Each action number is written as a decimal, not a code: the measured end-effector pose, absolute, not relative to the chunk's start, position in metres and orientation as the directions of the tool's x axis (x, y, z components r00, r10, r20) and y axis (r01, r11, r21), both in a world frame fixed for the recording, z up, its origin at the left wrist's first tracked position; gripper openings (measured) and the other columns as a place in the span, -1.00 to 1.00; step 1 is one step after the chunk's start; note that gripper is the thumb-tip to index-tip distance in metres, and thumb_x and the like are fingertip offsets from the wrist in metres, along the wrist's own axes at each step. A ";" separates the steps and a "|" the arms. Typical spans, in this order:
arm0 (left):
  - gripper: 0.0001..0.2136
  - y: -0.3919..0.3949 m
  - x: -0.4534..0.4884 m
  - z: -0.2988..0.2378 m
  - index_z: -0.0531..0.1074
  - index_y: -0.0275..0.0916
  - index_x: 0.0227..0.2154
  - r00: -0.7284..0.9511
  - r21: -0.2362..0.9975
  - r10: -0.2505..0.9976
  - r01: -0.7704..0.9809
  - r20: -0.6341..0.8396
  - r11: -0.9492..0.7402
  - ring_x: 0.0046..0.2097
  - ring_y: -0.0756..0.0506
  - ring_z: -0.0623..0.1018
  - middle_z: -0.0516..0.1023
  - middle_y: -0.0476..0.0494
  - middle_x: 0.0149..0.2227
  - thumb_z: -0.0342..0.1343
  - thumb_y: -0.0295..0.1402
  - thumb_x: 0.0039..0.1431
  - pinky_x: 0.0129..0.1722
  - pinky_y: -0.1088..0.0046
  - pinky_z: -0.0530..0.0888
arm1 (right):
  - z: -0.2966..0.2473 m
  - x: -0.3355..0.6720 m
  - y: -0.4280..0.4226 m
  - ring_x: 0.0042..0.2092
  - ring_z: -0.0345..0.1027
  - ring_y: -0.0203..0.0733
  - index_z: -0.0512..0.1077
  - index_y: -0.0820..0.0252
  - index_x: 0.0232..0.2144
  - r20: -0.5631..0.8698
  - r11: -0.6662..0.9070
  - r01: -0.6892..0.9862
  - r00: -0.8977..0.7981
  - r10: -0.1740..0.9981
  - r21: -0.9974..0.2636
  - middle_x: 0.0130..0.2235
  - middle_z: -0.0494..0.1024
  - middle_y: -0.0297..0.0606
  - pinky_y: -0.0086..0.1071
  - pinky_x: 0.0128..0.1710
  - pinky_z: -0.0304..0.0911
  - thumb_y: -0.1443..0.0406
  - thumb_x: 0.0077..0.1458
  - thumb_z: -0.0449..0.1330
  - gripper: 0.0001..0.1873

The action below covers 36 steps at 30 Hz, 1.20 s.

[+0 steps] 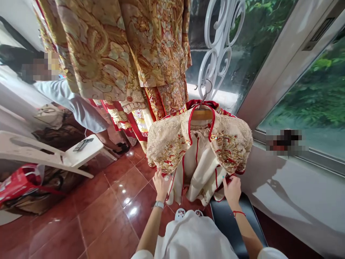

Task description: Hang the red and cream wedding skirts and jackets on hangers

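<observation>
In front of me hangs a cream jacket (172,144) with gold beaded embroidery and red piping, its front parted. Paler cream cloth with red edging (201,172) and a drawstring waist shows inside and below it. A metal-hooked hanger (203,95) carries them from a white scrolled metal frame (215,50). My left hand (161,185) pinches the jacket's lower edge on the left side, a watch on its wrist. On the right side, my right hand (232,187) has its fingers closed on the other lower edge; a red cord circles that wrist. The fingertips are partly hidden by cloth.
Gold and red embroidered garments (102,50) hang close at upper left. A person in a light blue garment (72,104) bends behind them. A white chair (86,149) holds a phone-like object. A black seat (234,223) stands under my right arm, beside the window wall (283,187).
</observation>
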<state>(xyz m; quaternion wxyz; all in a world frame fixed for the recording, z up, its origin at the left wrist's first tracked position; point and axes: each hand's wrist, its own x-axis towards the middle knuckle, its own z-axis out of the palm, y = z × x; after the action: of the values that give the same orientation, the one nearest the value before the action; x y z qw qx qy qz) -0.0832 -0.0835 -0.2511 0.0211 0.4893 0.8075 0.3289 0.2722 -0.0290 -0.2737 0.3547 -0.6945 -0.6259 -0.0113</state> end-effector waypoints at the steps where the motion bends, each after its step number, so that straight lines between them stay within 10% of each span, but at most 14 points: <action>1: -0.69 -0.078 -0.088 -0.248 0.26 -0.26 -0.11 -0.477 0.531 0.836 0.799 0.271 0.284 0.08 -0.37 0.45 0.44 -0.45 -0.04 0.11 -0.32 0.09 0.04 0.02 0.36 | -0.274 0.278 -0.025 -0.18 0.27 0.22 0.22 0.16 -0.21 0.475 0.004 0.893 0.236 0.848 -0.451 -0.24 0.36 0.03 0.02 -0.22 0.27 0.03 0.20 -0.01 -0.67; 8: -0.82 -0.070 -0.094 -0.225 0.28 -0.19 -0.19 -0.237 0.535 0.965 0.832 0.109 0.144 -0.18 -0.22 0.58 0.56 -0.26 -0.25 -0.06 -0.47 0.14 -0.22 0.32 0.42 | -0.230 0.294 0.013 -0.12 0.34 0.16 0.35 0.25 -0.19 0.419 0.170 0.949 -0.045 0.907 -0.267 -0.15 0.46 0.10 -0.06 -0.16 0.28 0.17 0.21 -0.04 -0.70; 14: -0.78 -0.115 -0.031 -0.187 0.29 -0.18 -0.15 -0.067 0.676 0.997 0.736 0.047 0.018 -0.46 -0.09 0.51 0.47 -0.02 -0.50 -0.12 -0.48 0.16 -0.39 0.46 0.34 | -0.175 0.250 -0.049 -0.39 0.39 -0.10 0.36 0.17 -0.50 0.131 0.441 0.841 -0.421 0.897 -0.314 -0.48 0.46 -0.16 -0.31 -0.32 0.24 0.27 0.25 -0.07 -0.67; 22: -0.62 -0.085 0.050 -0.199 0.21 -0.40 0.12 -0.022 0.544 0.976 0.827 -0.216 0.139 -0.29 -0.21 0.59 0.58 -0.33 -0.33 -0.15 -0.49 0.24 -0.32 0.37 0.41 | -0.172 0.180 -0.037 -0.17 0.50 -0.07 0.45 0.28 -0.22 -0.285 0.377 0.905 -0.421 0.861 -0.199 -0.20 0.60 -0.01 -0.34 -0.19 0.27 0.40 0.22 0.00 -0.78; 31: -0.61 -0.070 0.051 -0.221 0.20 -0.39 0.14 -0.112 0.684 0.991 0.718 -0.073 0.132 -0.25 -0.22 0.61 0.60 -0.38 -0.26 -0.18 -0.45 0.27 -0.28 0.33 0.45 | -0.161 0.185 -0.019 -0.13 0.50 -0.05 0.43 0.27 -0.23 -0.303 0.347 0.906 -0.411 0.860 -0.244 -0.16 0.59 -0.01 -0.31 -0.15 0.29 0.38 0.25 -0.03 -0.76; 36: -0.72 -0.082 0.032 -0.229 0.38 -0.25 -0.07 -0.084 0.857 0.995 0.515 0.061 -0.009 -0.21 -0.18 0.58 0.59 -0.23 -0.25 -0.03 -0.37 0.17 -0.21 0.33 0.46 | -0.120 0.177 -0.018 -0.15 0.47 -0.12 0.39 0.13 -0.11 -0.074 0.414 0.643 -0.592 0.803 -0.644 -0.16 0.57 -0.19 -0.29 -0.13 0.33 0.29 0.25 0.03 -0.79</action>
<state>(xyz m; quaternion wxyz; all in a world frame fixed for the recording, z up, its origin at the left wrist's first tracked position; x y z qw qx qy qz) 0.0316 -0.0818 -0.2291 0.3146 0.5991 0.6298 0.3813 0.1773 -0.0182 -0.1199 0.1240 -0.4345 -0.8318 0.3226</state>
